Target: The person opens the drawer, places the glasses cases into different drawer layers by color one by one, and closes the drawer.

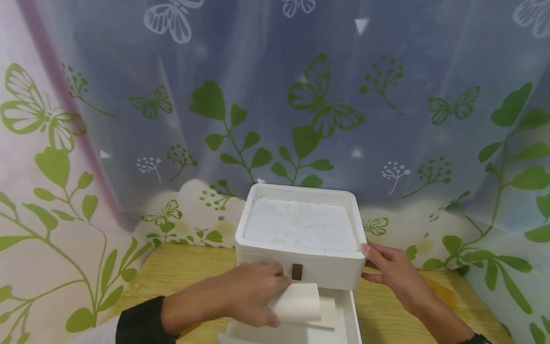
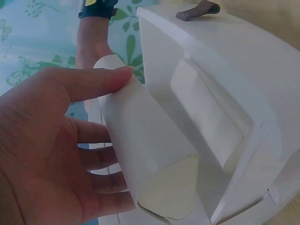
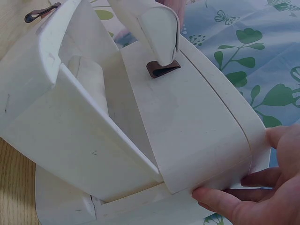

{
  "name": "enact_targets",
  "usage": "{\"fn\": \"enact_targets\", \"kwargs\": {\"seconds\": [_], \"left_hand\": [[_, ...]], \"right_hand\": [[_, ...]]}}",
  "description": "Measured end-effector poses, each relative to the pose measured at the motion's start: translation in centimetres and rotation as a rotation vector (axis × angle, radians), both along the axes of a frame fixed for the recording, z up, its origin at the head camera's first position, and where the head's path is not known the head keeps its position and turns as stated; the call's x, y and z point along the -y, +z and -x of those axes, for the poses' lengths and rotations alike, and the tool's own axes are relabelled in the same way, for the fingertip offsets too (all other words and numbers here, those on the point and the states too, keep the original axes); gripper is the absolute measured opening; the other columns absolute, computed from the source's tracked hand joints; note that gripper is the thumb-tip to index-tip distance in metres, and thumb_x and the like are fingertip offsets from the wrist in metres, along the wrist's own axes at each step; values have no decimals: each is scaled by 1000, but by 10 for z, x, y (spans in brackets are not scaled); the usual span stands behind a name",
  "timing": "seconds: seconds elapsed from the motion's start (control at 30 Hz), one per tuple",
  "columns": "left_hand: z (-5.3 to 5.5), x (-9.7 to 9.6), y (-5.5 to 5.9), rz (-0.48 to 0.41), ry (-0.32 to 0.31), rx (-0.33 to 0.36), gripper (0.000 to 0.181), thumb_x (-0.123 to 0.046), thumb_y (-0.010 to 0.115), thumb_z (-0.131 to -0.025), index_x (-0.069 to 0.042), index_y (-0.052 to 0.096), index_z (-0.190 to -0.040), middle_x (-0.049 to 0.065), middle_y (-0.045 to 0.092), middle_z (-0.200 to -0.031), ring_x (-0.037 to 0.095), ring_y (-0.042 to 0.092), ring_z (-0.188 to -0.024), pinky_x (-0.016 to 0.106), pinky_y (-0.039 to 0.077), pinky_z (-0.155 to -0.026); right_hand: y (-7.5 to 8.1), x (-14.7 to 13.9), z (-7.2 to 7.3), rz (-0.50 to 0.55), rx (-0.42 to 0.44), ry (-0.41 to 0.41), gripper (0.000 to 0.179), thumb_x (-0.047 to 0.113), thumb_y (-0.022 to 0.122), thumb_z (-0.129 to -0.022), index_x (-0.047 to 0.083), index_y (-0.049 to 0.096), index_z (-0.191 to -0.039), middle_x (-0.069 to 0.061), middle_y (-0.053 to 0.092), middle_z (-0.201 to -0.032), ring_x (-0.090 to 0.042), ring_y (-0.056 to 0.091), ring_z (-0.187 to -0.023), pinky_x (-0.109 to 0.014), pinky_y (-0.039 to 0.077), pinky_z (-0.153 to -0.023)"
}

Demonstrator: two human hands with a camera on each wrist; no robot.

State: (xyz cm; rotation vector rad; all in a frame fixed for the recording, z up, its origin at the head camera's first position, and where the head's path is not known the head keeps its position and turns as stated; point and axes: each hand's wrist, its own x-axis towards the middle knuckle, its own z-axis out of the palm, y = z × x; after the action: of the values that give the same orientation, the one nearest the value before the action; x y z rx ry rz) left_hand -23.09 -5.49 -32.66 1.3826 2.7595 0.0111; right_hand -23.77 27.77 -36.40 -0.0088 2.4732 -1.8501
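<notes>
You're bare-handed on both sides, with the left hand (image 1: 253,294) showing a thumb and four slender fingers in its own wrist view. Look just behind it: a broad black band (image 1: 142,322), smooth and cuff-like, wraps your forearm, and there's a white sleeve (image 1: 96,334) running out of frame beyond. Over to your right hand (image 1: 395,272), and the left wrist camera catches a dark, blue-green band (image 2: 96,10) circling that arm, a small yellowish patch (image 2: 89,2) near its top; the head view gives you only a dark sliver.
</notes>
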Motion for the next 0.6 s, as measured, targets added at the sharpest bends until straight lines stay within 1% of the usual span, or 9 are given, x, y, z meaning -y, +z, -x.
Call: {"fn": "enact_targets", "kwargs": {"seconds": [0.13, 0.2, 0.37, 0.53, 0.6], "left_hand": [[3, -9, -2, 28, -5, 55, 62, -50, 81, -83, -20, 67, -135, -4, 66, -118, 8, 60, -98, 27, 54, -82], [4, -14, -4, 43, -24, 51, 60, -50, 82, -82, -20, 69, -133, -4, 67, -117, 8, 61, -97, 26, 55, -82], [7, -25, -10, 91, -75, 16, 58, -51, 82, -81, -22, 70, -130, -3, 68, -114, 10, 63, -95, 26, 56, -81], [8, -35, -18, 111, -104, 34, 52, -47, 80, -82, -23, 72, -127, -4, 67, -112, 9, 59, -90, 24, 54, -76], [8, -38, -19, 112, -105, 62, 51, -45, 80, -83, -22, 71, -127, -4, 66, -114, 9, 58, -89, 24, 53, -75]], "right_hand": [[0, -1, 2, -16, 13, 10, 73, 42, 53, -109, -7, 32, -159, -31, 37, -162, -43, 54, -140, -43, 61, -98], [0, -2, 3, -26, 21, 12, 74, 44, 53, -108, -6, 31, -160, -31, 36, -163, -44, 53, -141, -44, 60, -99], [0, -3, 3, -25, 16, 20, 73, 43, 52, -109, -6, 31, -160, -31, 36, -163, -45, 52, -142, -44, 60, -99], [-1, -3, 3, -22, 14, 17, 73, 43, 52, -109, -6, 32, -159, -31, 37, -162, -45, 52, -142, -43, 61, -98], [-1, -2, 2, -19, 13, 15, 72, 42, 53, -109, -6, 32, -159, -30, 38, -162, -44, 53, -141, -42, 61, -98]]}}
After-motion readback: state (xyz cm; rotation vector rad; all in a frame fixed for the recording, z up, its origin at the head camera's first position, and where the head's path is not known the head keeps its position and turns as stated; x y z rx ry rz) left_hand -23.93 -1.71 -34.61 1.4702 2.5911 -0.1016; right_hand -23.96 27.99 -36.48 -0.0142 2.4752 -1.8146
